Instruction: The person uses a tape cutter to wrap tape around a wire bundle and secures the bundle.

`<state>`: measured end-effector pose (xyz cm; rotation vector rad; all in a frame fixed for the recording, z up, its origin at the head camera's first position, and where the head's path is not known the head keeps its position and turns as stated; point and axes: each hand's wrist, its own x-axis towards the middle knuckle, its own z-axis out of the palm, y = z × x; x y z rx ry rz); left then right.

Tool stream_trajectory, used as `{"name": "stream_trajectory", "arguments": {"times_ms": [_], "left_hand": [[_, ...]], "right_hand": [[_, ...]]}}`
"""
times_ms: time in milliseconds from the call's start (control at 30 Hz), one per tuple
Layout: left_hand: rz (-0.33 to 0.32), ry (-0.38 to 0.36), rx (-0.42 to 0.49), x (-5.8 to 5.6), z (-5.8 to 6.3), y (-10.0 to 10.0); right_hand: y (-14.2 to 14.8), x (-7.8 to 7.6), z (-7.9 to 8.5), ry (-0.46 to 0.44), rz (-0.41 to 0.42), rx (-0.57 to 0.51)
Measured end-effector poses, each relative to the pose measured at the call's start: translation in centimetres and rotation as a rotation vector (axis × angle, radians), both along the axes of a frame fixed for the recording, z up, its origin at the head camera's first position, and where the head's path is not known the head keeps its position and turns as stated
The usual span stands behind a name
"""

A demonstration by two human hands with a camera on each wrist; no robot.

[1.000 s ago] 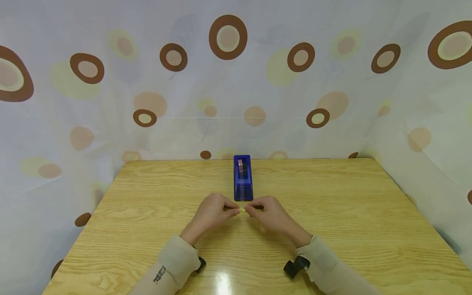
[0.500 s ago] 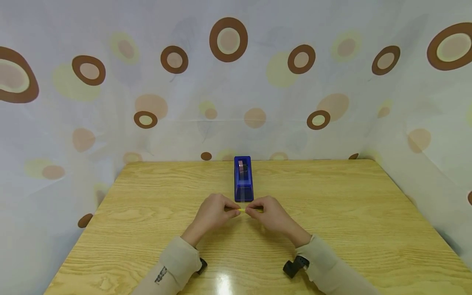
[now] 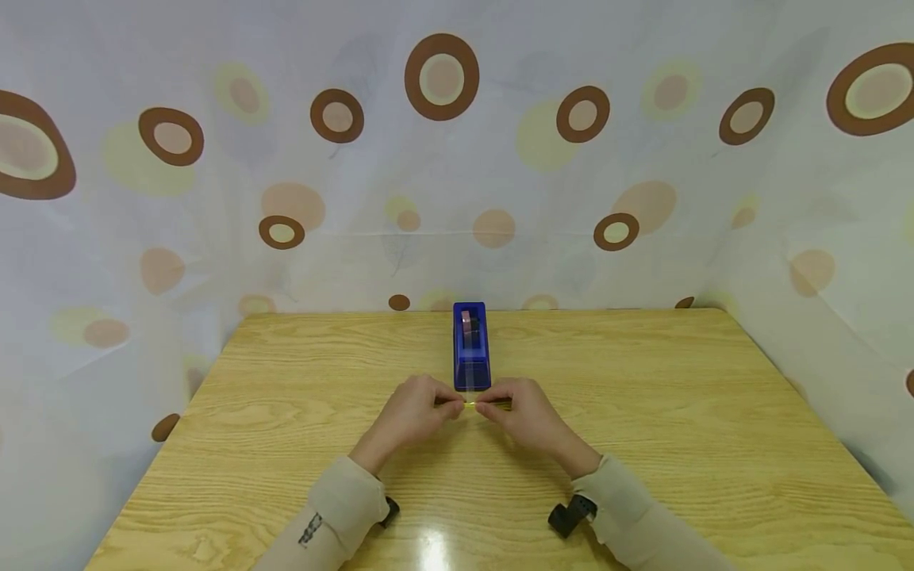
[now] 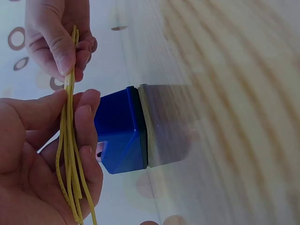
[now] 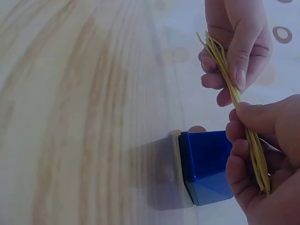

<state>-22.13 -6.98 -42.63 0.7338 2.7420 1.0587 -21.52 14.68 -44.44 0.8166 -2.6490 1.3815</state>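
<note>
My left hand [image 3: 416, 412] and right hand [image 3: 524, 412] meet just in front of a blue tape dispenser [image 3: 471, 374]. Between them is a bundle of thin yellow wires [image 3: 470, 404], held crosswise above the table. In the left wrist view, my left thumb and fingers pinch the wire bundle [image 4: 70, 136] near its middle, and its loose ends hang across the palm. The right wrist view shows my right hand [image 5: 281, 131] pinching it close beside the left. A shiny patch, perhaps clear tape, shows on the wires between the fingertips. A faint clear strip reaches from the dispenser toward the bundle.
The dispenser, with a pinkish tape roll [image 3: 467, 325] inside, stands near the back of the wooden table [image 3: 300, 365]. A patterned curtain [image 3: 493, 151] rises behind and on both sides. Black straps with small devices are on both wrists.
Both hands stay almost in place, keeping their pinch on the wires. The bundle between the fingertips shifts slightly. Early on, the head view tilts a little.
</note>
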Motion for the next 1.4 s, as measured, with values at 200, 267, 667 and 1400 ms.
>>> {"name": "stream_trajectory", "arguments": {"times_ms": [200,267,667,1400], "left_hand": [[-0.056,-0.067,-0.018,-0.3,0.4,-0.2],[-0.07,-0.066,-0.034,-0.4,0.4,-0.2],[-0.041,0.0,-0.068,-0.6,-0.3,-0.1],[0.056,0.077,-0.038,-0.2,-0.2,0.3]], "right_hand": [[-0.2,0.1,0.1,0.055,-0.023,0.018],[-0.2,0.1,0.1,0.059,-0.029,0.018],[0.0,0.0,-0.4,0.007,0.004,0.024],[-0.5,-0.8,0.0,-0.091,0.036,0.129]]}}
